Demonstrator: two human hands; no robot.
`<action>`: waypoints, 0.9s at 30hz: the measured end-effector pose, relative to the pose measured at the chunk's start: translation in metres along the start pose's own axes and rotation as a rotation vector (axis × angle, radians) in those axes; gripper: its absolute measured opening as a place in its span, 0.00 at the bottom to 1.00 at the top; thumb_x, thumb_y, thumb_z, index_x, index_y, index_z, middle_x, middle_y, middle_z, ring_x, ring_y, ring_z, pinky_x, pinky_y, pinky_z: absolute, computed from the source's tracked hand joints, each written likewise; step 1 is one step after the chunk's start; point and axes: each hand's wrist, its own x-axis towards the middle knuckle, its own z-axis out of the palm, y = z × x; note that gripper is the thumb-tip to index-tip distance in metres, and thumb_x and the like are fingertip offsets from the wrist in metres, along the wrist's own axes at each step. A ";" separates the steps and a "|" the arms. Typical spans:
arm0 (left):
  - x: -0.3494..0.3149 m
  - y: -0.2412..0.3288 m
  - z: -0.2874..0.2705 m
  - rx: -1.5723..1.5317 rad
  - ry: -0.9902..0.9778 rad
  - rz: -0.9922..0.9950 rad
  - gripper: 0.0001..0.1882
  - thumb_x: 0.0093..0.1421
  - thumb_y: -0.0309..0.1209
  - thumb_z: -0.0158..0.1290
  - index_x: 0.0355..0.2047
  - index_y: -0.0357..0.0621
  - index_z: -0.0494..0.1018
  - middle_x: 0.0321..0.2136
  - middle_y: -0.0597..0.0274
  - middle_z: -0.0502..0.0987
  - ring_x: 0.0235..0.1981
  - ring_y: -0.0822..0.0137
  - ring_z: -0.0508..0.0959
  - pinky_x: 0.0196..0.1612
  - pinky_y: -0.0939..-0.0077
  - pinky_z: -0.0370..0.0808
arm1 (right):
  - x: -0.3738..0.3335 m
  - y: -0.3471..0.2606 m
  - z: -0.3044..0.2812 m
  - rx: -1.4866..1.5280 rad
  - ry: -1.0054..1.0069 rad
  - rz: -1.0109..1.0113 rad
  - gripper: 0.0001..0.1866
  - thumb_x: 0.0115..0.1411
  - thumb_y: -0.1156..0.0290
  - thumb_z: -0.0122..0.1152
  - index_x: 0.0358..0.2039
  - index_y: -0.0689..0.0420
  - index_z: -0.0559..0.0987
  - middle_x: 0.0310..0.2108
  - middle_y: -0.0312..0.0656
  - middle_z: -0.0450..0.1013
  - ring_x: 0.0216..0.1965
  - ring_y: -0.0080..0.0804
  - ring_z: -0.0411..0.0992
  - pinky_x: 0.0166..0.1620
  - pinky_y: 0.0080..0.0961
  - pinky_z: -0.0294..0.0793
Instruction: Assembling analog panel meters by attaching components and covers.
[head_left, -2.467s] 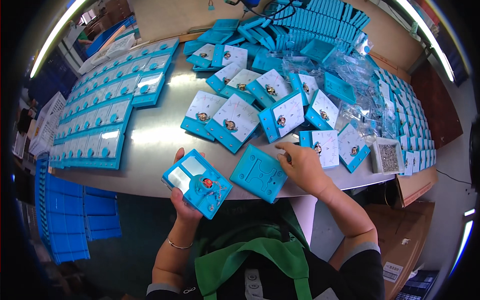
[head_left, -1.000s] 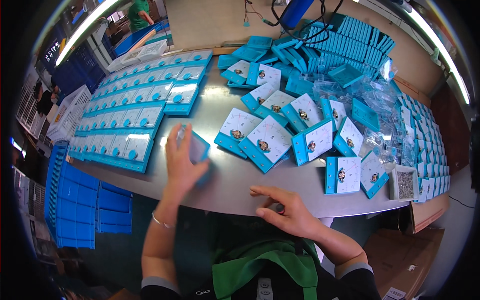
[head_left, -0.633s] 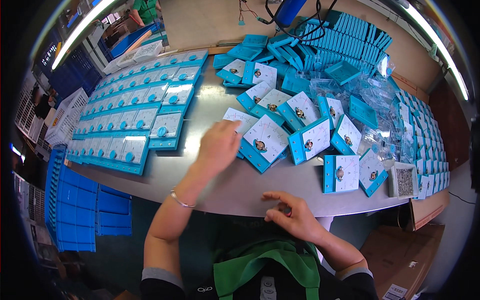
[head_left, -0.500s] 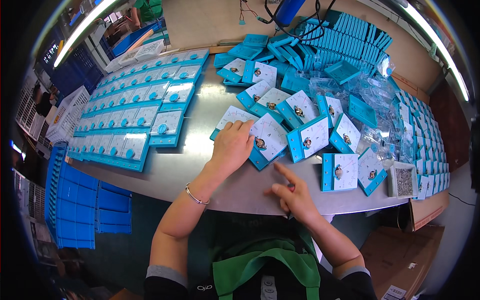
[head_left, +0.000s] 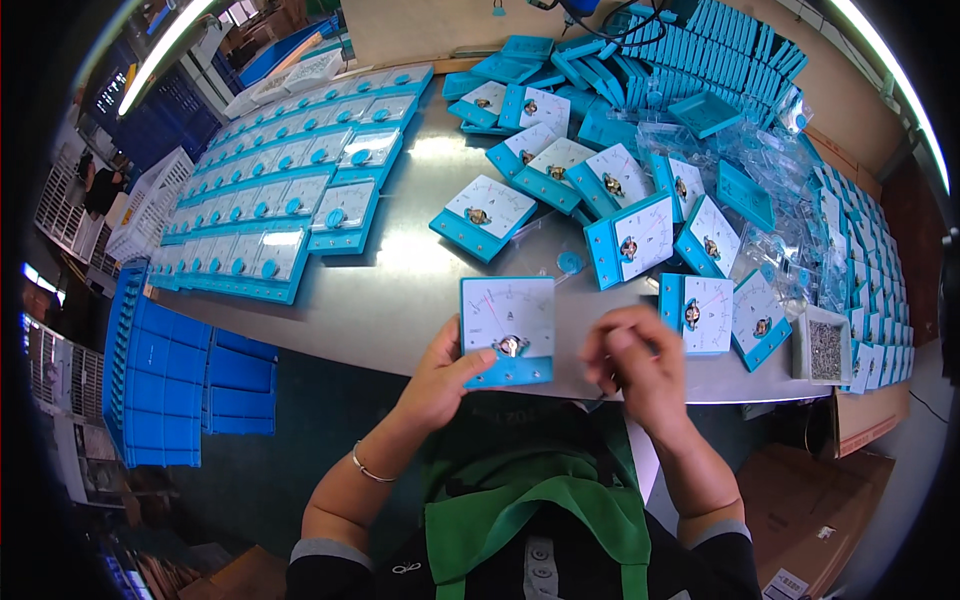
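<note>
My left hand [head_left: 438, 378] grips an open-faced ammeter [head_left: 512, 312] by its left side, thumb on the lower front. It has a white dial, a red needle and a blue base, with its coil exposed. To its right, my right hand [head_left: 640, 365] is raised with the fingers curled in, slightly blurred; what it holds, if anything, is hidden. Beyond the held meter a clear cover with a blue knob [head_left: 570, 263] lies on the metal table [head_left: 400, 300]. Another uncovered ammeter [head_left: 483, 215] lies farther back.
Covered meters [head_left: 340, 215] stand in rows at the left. Several uncovered meters [head_left: 630, 240] lie right of the middle, before stacked blue cases [head_left: 715, 55] and loose clear covers [head_left: 770, 215]. A white box of small metal parts [head_left: 825, 345] sits near the right front edge.
My left hand has lifted one ammeter from the group and brought it toward me, above the table's front edge. My right hand has moved right, its pointing finger now curled in.
</note>
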 end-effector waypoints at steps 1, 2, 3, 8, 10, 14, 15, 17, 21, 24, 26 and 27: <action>-0.005 -0.002 0.005 -0.077 0.006 -0.095 0.22 0.56 0.23 0.52 0.51 0.37 0.60 0.44 0.52 0.72 0.40 0.65 0.76 0.38 0.71 0.77 | 0.001 -0.008 0.004 0.155 0.021 -0.150 0.08 0.63 0.69 0.46 0.39 0.60 0.69 0.22 0.40 0.69 0.17 0.20 0.62 0.21 0.17 0.66; -0.009 -0.008 0.008 -0.084 0.007 -0.105 0.22 0.56 0.23 0.52 0.51 0.37 0.60 0.44 0.52 0.72 0.40 0.65 0.76 0.38 0.71 0.77 | 0.005 -0.014 0.010 0.311 0.041 -0.298 0.07 0.64 0.70 0.46 0.37 0.61 0.67 0.20 0.39 0.67 0.18 0.20 0.62 0.23 0.17 0.67; -0.012 -0.013 0.011 -0.122 -0.015 -0.111 0.23 0.55 0.23 0.52 0.51 0.37 0.60 0.43 0.52 0.72 0.39 0.64 0.77 0.36 0.71 0.78 | 0.010 -0.020 0.019 0.384 0.052 -0.375 0.08 0.65 0.69 0.45 0.37 0.61 0.66 0.17 0.36 0.61 0.15 0.18 0.55 0.20 0.17 0.63; -0.016 -0.019 0.026 -0.201 0.009 -0.184 0.24 0.53 0.23 0.55 0.50 0.36 0.61 0.41 0.53 0.73 0.36 0.64 0.77 0.32 0.70 0.78 | 0.017 -0.014 0.034 0.319 0.024 -0.352 0.10 0.65 0.63 0.46 0.38 0.57 0.65 0.16 0.31 0.53 0.13 0.17 0.49 0.16 0.17 0.54; -0.016 -0.020 0.024 -0.212 -0.003 -0.195 0.23 0.53 0.23 0.55 0.49 0.36 0.62 0.40 0.54 0.73 0.35 0.64 0.77 0.32 0.70 0.78 | 0.015 -0.011 0.036 0.348 0.016 -0.348 0.10 0.65 0.63 0.46 0.38 0.57 0.66 0.16 0.31 0.54 0.14 0.16 0.50 0.16 0.15 0.54; -0.019 -0.024 0.021 -0.178 -0.008 -0.208 0.20 0.53 0.23 0.55 0.47 0.35 0.66 0.38 0.57 0.74 0.34 0.67 0.76 0.33 0.71 0.78 | 0.019 -0.002 0.037 0.347 0.060 -0.312 0.11 0.65 0.63 0.46 0.39 0.57 0.66 0.17 0.31 0.54 0.14 0.16 0.50 0.16 0.15 0.54; -0.019 -0.025 0.021 -0.180 -0.009 -0.210 0.20 0.53 0.23 0.55 0.47 0.35 0.66 0.38 0.57 0.74 0.34 0.67 0.76 0.33 0.71 0.78 | 0.019 0.001 0.038 0.345 0.061 -0.311 0.11 0.65 0.63 0.46 0.39 0.57 0.66 0.17 0.31 0.54 0.14 0.16 0.50 0.16 0.15 0.54; -0.019 -0.025 0.022 -0.147 -0.016 -0.237 0.18 0.53 0.22 0.54 0.45 0.36 0.67 0.37 0.58 0.74 0.34 0.68 0.76 0.33 0.73 0.77 | 0.019 0.003 0.039 0.308 0.080 -0.263 0.11 0.65 0.63 0.47 0.40 0.57 0.66 0.18 0.31 0.55 0.15 0.16 0.50 0.16 0.15 0.54; -0.023 -0.030 0.019 -0.008 -0.039 -0.151 0.17 0.53 0.23 0.55 0.44 0.36 0.69 0.37 0.59 0.74 0.34 0.69 0.76 0.36 0.74 0.75 | 0.019 0.000 0.037 0.347 0.059 -0.156 0.11 0.64 0.63 0.47 0.41 0.57 0.66 0.19 0.32 0.54 0.15 0.16 0.51 0.17 0.15 0.53; -0.025 -0.020 0.019 0.430 -0.185 0.125 0.14 0.53 0.24 0.55 0.40 0.36 0.71 0.36 0.59 0.75 0.35 0.71 0.75 0.39 0.75 0.73 | 0.022 0.000 0.030 0.408 0.093 0.010 0.12 0.64 0.63 0.48 0.42 0.57 0.66 0.20 0.32 0.54 0.16 0.17 0.51 0.17 0.15 0.52; -0.021 -0.015 0.019 0.733 -0.221 0.414 0.12 0.52 0.24 0.55 0.37 0.37 0.72 0.35 0.59 0.76 0.36 0.72 0.75 0.41 0.77 0.71 | 0.018 0.001 0.031 0.382 0.037 -0.018 0.12 0.64 0.63 0.47 0.43 0.57 0.66 0.20 0.32 0.54 0.16 0.17 0.51 0.17 0.14 0.51; -0.020 -0.015 0.016 0.732 -0.222 0.419 0.12 0.52 0.24 0.55 0.37 0.37 0.72 0.35 0.59 0.76 0.36 0.72 0.75 0.41 0.77 0.71 | 0.016 -0.002 0.034 0.375 0.022 -0.050 0.13 0.64 0.63 0.47 0.44 0.57 0.66 0.19 0.32 0.54 0.16 0.17 0.52 0.17 0.14 0.52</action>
